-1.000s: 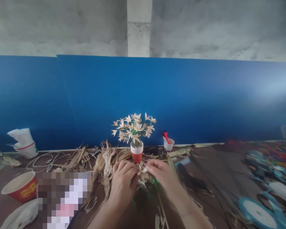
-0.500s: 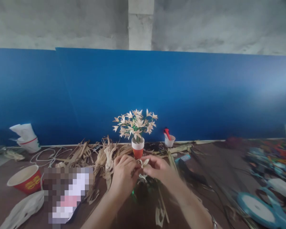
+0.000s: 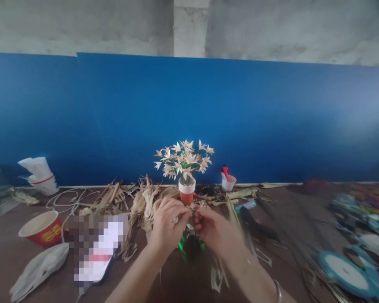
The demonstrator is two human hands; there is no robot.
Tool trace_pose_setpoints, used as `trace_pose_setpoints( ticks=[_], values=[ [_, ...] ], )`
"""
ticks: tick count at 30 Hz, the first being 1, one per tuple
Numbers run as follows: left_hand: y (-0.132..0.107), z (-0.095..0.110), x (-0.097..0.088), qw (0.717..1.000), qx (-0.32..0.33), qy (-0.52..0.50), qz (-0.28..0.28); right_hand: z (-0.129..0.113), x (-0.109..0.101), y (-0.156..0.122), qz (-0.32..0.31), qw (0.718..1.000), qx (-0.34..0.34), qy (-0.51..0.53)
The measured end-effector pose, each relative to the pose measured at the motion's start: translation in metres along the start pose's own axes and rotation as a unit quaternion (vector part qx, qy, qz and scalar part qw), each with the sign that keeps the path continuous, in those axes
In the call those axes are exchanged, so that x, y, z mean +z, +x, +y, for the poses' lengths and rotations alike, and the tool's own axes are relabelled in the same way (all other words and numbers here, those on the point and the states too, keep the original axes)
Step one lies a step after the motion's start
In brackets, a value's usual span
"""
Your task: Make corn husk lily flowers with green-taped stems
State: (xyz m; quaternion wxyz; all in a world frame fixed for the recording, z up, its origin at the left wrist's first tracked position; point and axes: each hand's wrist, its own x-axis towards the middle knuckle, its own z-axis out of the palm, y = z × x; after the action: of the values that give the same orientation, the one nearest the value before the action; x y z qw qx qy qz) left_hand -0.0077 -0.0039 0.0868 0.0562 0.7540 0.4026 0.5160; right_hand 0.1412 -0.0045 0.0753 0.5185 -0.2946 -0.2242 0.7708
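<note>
My left hand [image 3: 169,223] and my right hand [image 3: 211,229] meet at the fingertips above the table. Between the pinched fingers is a small pale husk flower [image 3: 203,205], mostly hidden; both hands grip it. Just beyond them stands an orange and white pot [image 3: 187,197] filled with pale husk flowers [image 3: 185,159] on green stems. Below my hands lies something shiny and green [image 3: 182,248], partly covered by them.
Dry corn husks [image 3: 145,200] lie in a heap behind my left hand. To the left are a red paper bowl [image 3: 44,228], a white cable [image 3: 66,202] and a blurred-out phone [image 3: 102,248]. A ribbon spool [image 3: 344,273] lies at right; a white cup [image 3: 228,183] stands by the blue partition [image 3: 189,101].
My fingertips have closed in around the small flower, which showed plainly before and is now largely covered. The whole view has shifted slightly, so things sit a little higher and further right.
</note>
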Motion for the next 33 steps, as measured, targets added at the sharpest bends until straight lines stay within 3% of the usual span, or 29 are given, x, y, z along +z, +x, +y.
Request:
trace_pose_setpoints(
  ticks=[2,4,7,9,12,16,18,21,23,25,27,30,33],
  values=[
    [0.002,0.003,-0.001,0.993,-0.072,-0.097,0.009,-0.002,-0.001,0.001,-0.004,1.000,0.008,0.023],
    [0.004,0.004,-0.004,0.968,-0.155,-0.197,0.024,-0.007,-0.005,0.002,0.000,1.000,-0.019,0.015],
    [0.008,0.005,-0.017,0.922,-0.247,-0.289,0.074,-0.020,-0.012,0.006,0.037,0.983,-0.122,-0.128],
    [0.012,0.005,-0.030,0.906,-0.273,-0.300,0.117,-0.026,-0.015,0.010,0.068,0.956,-0.170,-0.231],
    [0.019,0.005,-0.051,0.916,-0.262,-0.268,0.143,-0.021,-0.015,0.018,0.070,0.907,-0.160,-0.382],
    [0.023,0.003,-0.067,0.934,-0.255,-0.236,0.081,0.011,-0.007,0.030,-0.015,0.785,-0.148,-0.601],
    [0.023,0.000,-0.070,0.938,-0.257,-0.224,0.069,0.030,-0.003,0.035,-0.052,0.714,-0.190,-0.673],
    [0.023,-0.004,-0.070,0.944,-0.254,-0.204,0.058,0.051,0.000,0.037,-0.103,0.582,-0.252,-0.766],
    [0.022,-0.007,-0.068,0.947,-0.254,-0.193,0.039,0.053,0.001,0.037,-0.134,0.531,-0.262,-0.794],
    [0.022,-0.009,-0.065,0.950,-0.250,-0.187,0.012,0.045,0.001,0.036,-0.132,0.521,-0.268,-0.800],
    [0.022,-0.011,-0.060,0.953,-0.242,-0.179,-0.021,0.031,0.000,0.034,-0.074,0.521,-0.257,-0.810],
    [0.021,-0.014,-0.052,0.959,-0.232,-0.150,-0.065,0.016,-0.004,0.029,0.044,0.511,-0.180,-0.839],
    [0.020,-0.015,-0.045,0.960,-0.245,-0.105,-0.080,0.025,-0.008,0.024,0.103,0.495,-0.107,-0.856]
  ],
)
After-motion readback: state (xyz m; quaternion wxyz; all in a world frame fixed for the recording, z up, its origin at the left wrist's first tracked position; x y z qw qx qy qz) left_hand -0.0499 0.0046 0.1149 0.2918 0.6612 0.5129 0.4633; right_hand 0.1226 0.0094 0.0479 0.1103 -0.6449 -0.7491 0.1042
